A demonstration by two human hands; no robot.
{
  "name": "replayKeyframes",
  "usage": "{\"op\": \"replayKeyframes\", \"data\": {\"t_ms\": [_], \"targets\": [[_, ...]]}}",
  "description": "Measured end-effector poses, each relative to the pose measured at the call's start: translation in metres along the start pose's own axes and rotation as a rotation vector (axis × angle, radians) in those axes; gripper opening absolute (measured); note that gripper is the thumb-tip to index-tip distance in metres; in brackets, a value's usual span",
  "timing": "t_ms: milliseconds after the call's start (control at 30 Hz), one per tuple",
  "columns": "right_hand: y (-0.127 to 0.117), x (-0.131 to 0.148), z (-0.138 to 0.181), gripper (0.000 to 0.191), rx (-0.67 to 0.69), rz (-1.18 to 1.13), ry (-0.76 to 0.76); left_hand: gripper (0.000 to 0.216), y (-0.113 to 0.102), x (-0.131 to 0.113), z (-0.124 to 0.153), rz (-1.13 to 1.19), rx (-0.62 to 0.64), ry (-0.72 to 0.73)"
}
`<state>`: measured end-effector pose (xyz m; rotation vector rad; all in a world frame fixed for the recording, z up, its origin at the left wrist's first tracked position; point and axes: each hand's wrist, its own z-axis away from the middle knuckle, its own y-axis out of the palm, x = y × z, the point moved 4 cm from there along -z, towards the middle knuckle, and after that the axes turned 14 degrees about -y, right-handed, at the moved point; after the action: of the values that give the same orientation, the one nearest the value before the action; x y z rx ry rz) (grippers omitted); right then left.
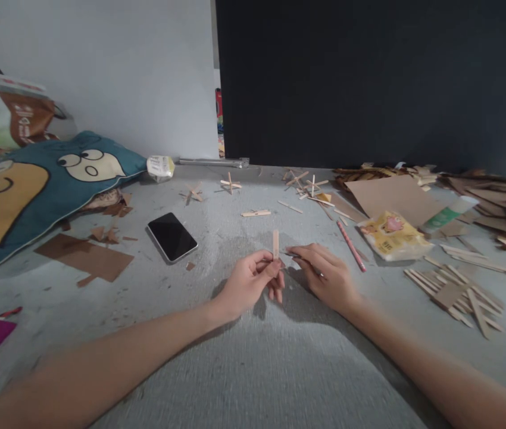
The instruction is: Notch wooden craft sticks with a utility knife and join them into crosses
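My left hand (250,283) pinches a short wooden stick (275,243) and holds it upright just above the grey floor. Beside it, my right hand (324,275) is closed on a thin dark tool (292,254) whose tip points at the stick's base; I cannot make out what the tool is. The two hands almost touch at the middle of the view.
A black phone (171,236) lies left of my hands. A pink pencil (351,246), a yellow packet (390,235), a green-capped tube (447,214) and a pile of wooden sticks (456,292) lie right. Cardboard scraps (86,257) and a teal cushion (34,190) sit left.
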<state>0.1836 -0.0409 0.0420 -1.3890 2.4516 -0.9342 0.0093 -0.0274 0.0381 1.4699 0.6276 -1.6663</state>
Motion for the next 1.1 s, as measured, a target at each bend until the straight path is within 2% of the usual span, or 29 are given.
{"op": "replayKeyframes", "data": {"t_ms": [133,233,300,400,500,833,1100], "targets": [[-0.002,0.006,-0.002,0.030,0.068,0.037,0.068,0.034,-0.012,-0.005,0.002,-0.167,-0.244,0.117],[-0.005,0.014,-0.007,0.033,0.047,0.018,0.252,0.032,-0.019,-0.007,0.002,-0.254,-0.375,0.171],[-0.004,0.021,-0.011,0.036,0.054,-0.070,0.359,0.030,-0.022,-0.006,0.000,-0.274,-0.413,0.167],[0.001,0.028,-0.016,0.035,0.113,-0.225,0.488,0.030,-0.022,-0.004,-0.001,-0.325,-0.428,0.152],[0.003,0.029,-0.018,0.035,0.158,-0.288,0.548,0.031,-0.021,-0.004,-0.001,-0.385,-0.437,0.153],[0.005,0.029,-0.017,0.035,0.178,-0.299,0.540,0.021,-0.019,-0.002,0.002,-0.499,-0.433,0.195],[0.003,0.030,-0.019,0.035,0.166,-0.278,0.502,0.024,-0.018,0.001,0.002,-0.574,-0.439,0.193]]}}
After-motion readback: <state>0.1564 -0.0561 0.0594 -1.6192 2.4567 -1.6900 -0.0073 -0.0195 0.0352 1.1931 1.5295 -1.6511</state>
